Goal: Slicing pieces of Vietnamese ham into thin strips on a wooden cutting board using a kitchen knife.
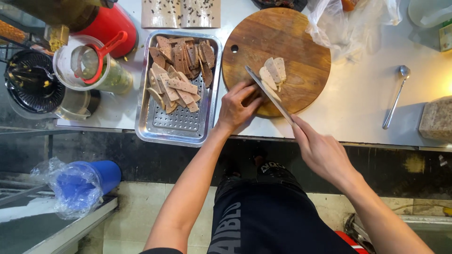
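1. The right hand [322, 150] is closed around the handle of a long knife [269, 94], whose blade slants up across the round wooden cutting board [301, 42].
2. The left hand [237, 106] lies on the board's near edge, fingers partly curled, holding nothing, just beside the blade.
3. A few pale slices [274, 71] lie on the board at the blade's tip.
4. Left of the board, a perforated metal tray [181, 124] on the bench [358, 99] holds more slices.
5. A spoon [396, 96] lies to the right.

metal spoon [397, 96], blue bucket [87, 181] (bag-lined), red strainer [101, 54], clear plastic bag [348, 23]
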